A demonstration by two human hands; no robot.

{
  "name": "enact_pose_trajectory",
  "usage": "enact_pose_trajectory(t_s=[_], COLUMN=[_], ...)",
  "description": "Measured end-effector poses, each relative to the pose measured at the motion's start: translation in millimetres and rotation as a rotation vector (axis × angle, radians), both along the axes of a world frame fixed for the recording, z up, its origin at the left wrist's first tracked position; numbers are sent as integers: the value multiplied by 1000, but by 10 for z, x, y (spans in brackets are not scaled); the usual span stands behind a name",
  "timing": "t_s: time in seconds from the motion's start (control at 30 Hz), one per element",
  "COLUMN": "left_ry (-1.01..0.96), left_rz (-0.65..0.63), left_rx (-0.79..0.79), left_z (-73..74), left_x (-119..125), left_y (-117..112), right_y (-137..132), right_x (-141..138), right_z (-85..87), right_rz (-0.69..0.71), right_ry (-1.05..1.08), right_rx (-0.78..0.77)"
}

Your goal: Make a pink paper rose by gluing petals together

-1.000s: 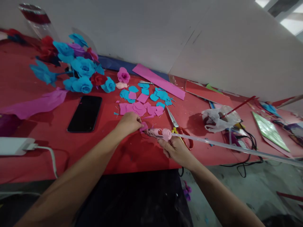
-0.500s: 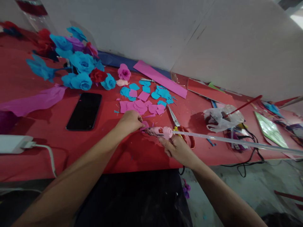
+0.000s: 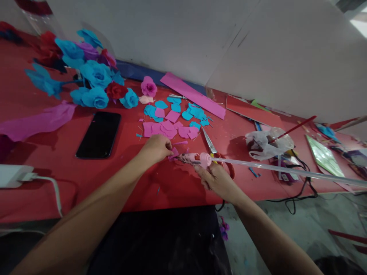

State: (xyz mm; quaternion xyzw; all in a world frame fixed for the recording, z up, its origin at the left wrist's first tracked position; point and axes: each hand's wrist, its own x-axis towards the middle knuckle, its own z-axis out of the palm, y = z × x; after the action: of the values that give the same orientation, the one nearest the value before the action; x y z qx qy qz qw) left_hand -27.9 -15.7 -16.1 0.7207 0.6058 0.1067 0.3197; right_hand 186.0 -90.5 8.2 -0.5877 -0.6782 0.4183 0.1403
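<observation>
Between the fingertips of my left hand (image 3: 157, 148) is a small pink paper petal (image 3: 173, 154). My right hand (image 3: 215, 177) is wrapped round a pink hot glue gun (image 3: 192, 158), its tip at the petal; whether they touch I cannot tell. A long clear glue stick (image 3: 272, 170) runs out of the gun's back toward the right. Just beyond my hands lie cut pink petals (image 3: 163, 129) and blue petals (image 3: 196, 111). Scissors (image 3: 210, 140) with red and yellow handles lie behind the glue gun, their handles partly hidden by it.
A bunch of blue, red and purple paper flowers (image 3: 97, 74) stands at the left, near a black phone (image 3: 99, 134) and a white charger (image 3: 14, 175). A pink paper flower (image 3: 148, 87) and pink strip (image 3: 192, 94) lie behind. A plastic bag (image 3: 266, 143) and black cable (image 3: 304, 191) are rightward.
The view has shifted slightly. The petal in my left hand has turned a little at the glue gun's tip; both hands keep their holds.
</observation>
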Motion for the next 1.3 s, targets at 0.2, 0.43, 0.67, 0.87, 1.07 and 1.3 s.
enact_pose_trajectory(t_s=[0.2,0.43,0.67,0.87,1.07,1.3], left_ry=[-18,-51,-37,-36,-126,-444], left_rz=[19,30,27,24,65,322], left_rx=[-21,-12,-8,-18,1,91], left_z=[27,13,20,68,6,113], left_x=[7,5,-4,1,-21,-267], left_y=[-15,-12,-8,-20,5,50], right_y=[16,7,23,4,69,800], right_x=[20,58,28,31,340,899], right_z=[64,97,129,194,224,-7], right_rz=[-10,-7,-12,-4,2,-42], right_ry=[13,11,22,-6,-19,-580], right_rx=[-18,12,45,6,117,475])
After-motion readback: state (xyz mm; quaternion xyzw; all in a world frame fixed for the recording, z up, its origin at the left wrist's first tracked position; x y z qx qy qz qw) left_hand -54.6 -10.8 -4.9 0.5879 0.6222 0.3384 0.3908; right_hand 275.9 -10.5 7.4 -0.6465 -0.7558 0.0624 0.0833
